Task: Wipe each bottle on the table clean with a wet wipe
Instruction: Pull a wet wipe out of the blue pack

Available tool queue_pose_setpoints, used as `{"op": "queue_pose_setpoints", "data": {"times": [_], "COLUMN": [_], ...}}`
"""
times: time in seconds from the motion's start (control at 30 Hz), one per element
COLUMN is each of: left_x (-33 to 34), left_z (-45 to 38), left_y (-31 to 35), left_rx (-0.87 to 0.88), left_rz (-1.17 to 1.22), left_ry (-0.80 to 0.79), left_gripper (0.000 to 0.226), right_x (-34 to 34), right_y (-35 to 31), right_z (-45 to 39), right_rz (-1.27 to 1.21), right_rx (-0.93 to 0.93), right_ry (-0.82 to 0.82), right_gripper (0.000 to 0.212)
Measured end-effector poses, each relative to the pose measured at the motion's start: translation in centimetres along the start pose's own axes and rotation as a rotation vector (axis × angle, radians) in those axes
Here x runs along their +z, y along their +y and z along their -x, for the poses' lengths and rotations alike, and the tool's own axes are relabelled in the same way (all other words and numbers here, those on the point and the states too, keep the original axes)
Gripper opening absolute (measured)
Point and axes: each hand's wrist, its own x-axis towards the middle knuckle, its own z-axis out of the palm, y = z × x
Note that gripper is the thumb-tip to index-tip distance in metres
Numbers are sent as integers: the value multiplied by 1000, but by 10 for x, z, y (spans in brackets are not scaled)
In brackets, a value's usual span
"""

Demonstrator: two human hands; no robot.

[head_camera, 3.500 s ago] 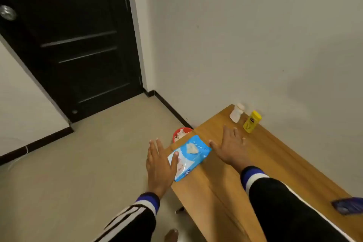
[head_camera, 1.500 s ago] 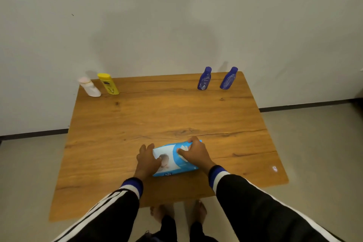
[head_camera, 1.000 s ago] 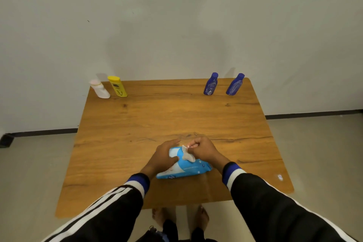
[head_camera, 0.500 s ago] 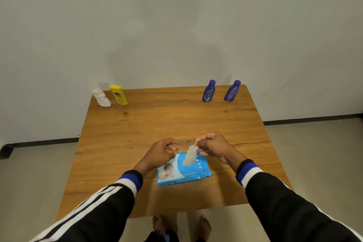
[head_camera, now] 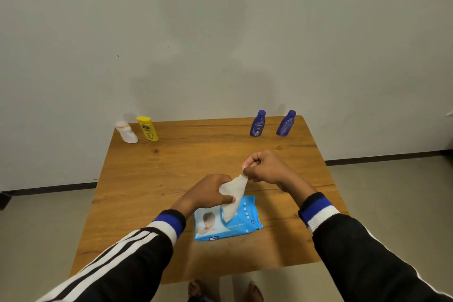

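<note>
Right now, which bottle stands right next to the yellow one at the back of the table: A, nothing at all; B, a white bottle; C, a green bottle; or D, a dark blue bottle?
B: the white bottle stands just to the left of the yellow bottle at the table's back left corner, while the two blue bottles stand far off at the back right.

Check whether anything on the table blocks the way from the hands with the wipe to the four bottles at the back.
Nothing visible does: bare table lies between the wipe and all four bottles.
</note>
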Motion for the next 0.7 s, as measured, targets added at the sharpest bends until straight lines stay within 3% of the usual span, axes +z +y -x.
{"op": "queue_pose_setpoints", "data": {"times": [0.17, 0.33, 0.43, 0.5, 0.57, 0.63, 0.7], "left_x": [1, -7, -11, -7, 2, 15, 28], "left_z": [6, 10, 12, 13, 17, 22, 30], "left_y": [-7, 11, 25, 33, 44, 55, 61], "left_rx": [-80, -27, 63, 120, 164, 216, 275], "left_rz": [54, 319, 384, 271, 166, 56, -98], "left_ry": [157, 288, 408, 528, 588, 499, 372], "left_gripper": [22, 7, 7, 10, 12, 12, 18], "right_x": [-2, 5, 8, 19, 43, 67, 77], "right_y": [10, 11, 11, 26, 45, 53, 53], "right_z": [-2, 1, 2, -3, -4, 1, 4], "right_rz": [-147, -451, -882, -1254, -1429, -1487, -1527], "right_rx": [-17, 1, -78, 4, 212, 390, 389], "right_ry": [267, 315, 424, 502, 431, 254, 95], "right_gripper": [4, 9, 13, 22, 25, 35, 47]}}
